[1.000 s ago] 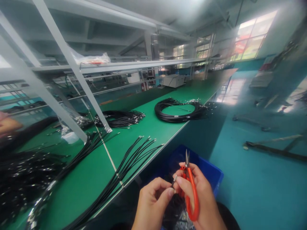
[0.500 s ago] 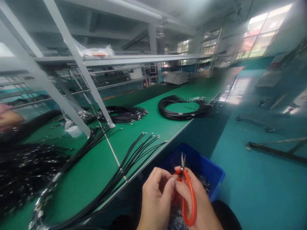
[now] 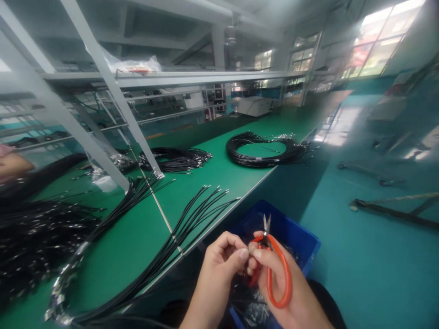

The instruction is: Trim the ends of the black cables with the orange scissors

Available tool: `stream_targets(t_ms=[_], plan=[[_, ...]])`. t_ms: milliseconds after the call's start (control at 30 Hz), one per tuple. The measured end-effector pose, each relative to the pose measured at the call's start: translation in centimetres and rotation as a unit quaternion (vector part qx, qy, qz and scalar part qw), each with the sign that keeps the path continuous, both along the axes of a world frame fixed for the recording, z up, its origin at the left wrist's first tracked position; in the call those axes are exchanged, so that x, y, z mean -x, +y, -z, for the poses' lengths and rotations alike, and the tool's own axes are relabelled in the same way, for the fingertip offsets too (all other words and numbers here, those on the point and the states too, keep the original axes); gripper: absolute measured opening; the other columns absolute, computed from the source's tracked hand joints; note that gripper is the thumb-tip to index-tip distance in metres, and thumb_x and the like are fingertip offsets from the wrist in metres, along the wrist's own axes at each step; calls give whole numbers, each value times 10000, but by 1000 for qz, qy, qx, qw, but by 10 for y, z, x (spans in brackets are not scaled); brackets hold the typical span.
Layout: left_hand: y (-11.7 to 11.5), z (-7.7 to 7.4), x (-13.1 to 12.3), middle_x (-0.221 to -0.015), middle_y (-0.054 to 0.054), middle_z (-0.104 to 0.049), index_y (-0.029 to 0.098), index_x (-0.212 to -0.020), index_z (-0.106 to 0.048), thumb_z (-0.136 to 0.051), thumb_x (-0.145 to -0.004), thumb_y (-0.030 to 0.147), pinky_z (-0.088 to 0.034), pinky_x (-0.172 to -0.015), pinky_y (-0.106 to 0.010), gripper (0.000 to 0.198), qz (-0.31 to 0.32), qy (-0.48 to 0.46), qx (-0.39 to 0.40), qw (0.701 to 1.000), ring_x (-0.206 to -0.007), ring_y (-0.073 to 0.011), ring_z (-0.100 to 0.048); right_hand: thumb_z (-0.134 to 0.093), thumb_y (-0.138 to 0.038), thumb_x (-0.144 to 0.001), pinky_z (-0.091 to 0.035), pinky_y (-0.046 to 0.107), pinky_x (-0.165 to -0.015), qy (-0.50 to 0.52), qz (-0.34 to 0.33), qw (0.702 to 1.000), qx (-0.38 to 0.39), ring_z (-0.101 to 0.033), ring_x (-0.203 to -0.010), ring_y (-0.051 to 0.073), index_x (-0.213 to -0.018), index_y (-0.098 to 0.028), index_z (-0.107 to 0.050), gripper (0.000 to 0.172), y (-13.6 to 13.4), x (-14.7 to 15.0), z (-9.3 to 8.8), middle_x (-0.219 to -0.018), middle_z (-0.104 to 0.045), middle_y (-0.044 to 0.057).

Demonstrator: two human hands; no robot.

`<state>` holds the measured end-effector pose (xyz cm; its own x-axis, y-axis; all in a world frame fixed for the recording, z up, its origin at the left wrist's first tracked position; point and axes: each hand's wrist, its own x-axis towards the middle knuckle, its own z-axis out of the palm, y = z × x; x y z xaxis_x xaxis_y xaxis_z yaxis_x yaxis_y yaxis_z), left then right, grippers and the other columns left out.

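Note:
A pair of scissors with orange-red handles (image 3: 284, 278) is in my right hand (image 3: 284, 278), with its blades pointing up and slightly apart. My left hand (image 3: 224, 262) is closed in a pinch, its fingertips touching the right thumb and index finger. Whatever small thing may lie between those fingertips is too hidden to make out. Both hands are above a blue bin (image 3: 307, 244) holding small clear and dark pieces. To the left, a bundle of black cables (image 3: 161, 260) curves over the green bench, its tips fanned near the edge.
Two coiled cable bundles, one nearer the middle (image 3: 174, 160) and one farther right (image 3: 254, 157), lie on the green bench (image 3: 212, 171). A dark cable heap (image 3: 41, 242) fills the left. Grey shelf posts (image 3: 113, 87) rise from the bench. Another person's arm (image 3: 15, 167) shows at far left.
The scissors have shifted slightly right and up with my right hand, and their blades stand a little wider apart. My left hand stays pinched beside it.

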<state>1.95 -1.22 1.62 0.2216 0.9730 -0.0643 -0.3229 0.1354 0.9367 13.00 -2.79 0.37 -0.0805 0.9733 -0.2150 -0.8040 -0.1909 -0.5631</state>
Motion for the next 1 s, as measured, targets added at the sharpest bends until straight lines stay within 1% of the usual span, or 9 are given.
stream_targets(t_ms=[100, 167, 267, 367, 433, 533, 600, 800, 1000], plan=[[2, 3, 5, -602, 19, -541, 160, -688, -530, -580, -773, 208, -391, -527, -207, 110, -5, 40, -13, 999, -526, -95, -481, -590, -121, -783, -444, 239, -575, 29, -8, 999, 13, -539, -567, 115, -901, -190, -550, 143, 0, -1, -3, -681, -621, -1], [1, 3, 8, -664, 3, -562, 175, -763, -566, -554, -786, 201, -427, -559, -224, 36, -40, 148, -72, 986, -575, -119, -516, -592, -113, -785, -449, 235, -582, 38, -8, 999, 21, -546, -583, 117, -901, -182, -548, 142, 0, -1, -3, -689, -625, 6], [-2, 0, 12, -828, -36, -599, 219, -868, -629, -511, -807, 152, -456, -621, -230, 148, -96, 354, -239, 899, -678, -143, -574, -611, -101, -775, -452, 225, -578, 35, 2, 999, 33, -556, -604, 120, -904, -176, -541, 164, 1, -1, -1, -684, -618, 7], [-4, -2, 17, -870, -48, -610, 234, -813, -664, -481, -831, 150, -455, -647, -234, 202, -129, 452, -334, 817, -725, -154, -592, -623, -105, -767, -453, 223, -566, 26, 7, 999, 38, -555, -602, 121, -915, -177, -540, 184, 2, 0, -2, -679, -612, 3], [-5, -3, 19, -847, -47, -628, 222, -820, -654, -495, -832, 171, -459, -660, -247, 167, -144, 439, -294, 837, -737, -167, -596, -624, -99, -759, -456, 230, -572, 14, 18, 999, 33, -551, -600, 119, -915, -177, -541, 194, 3, 1, -3, -697, -619, 6], [-9, -4, 17, -774, -35, -657, 191, -864, -623, -558, -803, 207, -476, -628, -249, 90, -47, 313, -162, 935, -677, -167, -606, -580, -115, -782, -428, 221, -526, 4, 7, 1000, 23, -520, -562, 114, -890, -174, -538, 131, 3, 2, -5, -640, -590, -8], [-10, -3, 14, -719, -26, -660, 168, -825, -621, -599, -779, 220, -475, -615, -240, 72, 3, 223, -101, 969, -641, -155, -600, -550, -122, -793, -397, 213, -494, -12, -12, 1000, 19, -496, -537, 111, -889, -172, -532, 110, 3, 2, -6, -601, -564, -19], [-6, 8, 15, -569, -10, -618, 123, -706, -637, -664, -730, 298, -290, -400, -162, 178, -6, 167, -5, 986, -412, -54, -400, -646, -226, -780, -378, 187, -473, -130, 59, 990, -7, -443, -498, 81, -974, -194, -515, 236, 9, 3, -4, -607, -555, -49], [-8, 7, 12, -557, -13, -613, 128, -651, -589, -665, -725, 306, -260, -408, -160, 207, 9, 111, 18, 994, -412, -46, -373, -693, -183, -709, -401, 192, -406, -100, 41, 993, -37, -470, -499, 93, -964, -234, -479, 337, 10, 8, -11, -685, -556, -53]])
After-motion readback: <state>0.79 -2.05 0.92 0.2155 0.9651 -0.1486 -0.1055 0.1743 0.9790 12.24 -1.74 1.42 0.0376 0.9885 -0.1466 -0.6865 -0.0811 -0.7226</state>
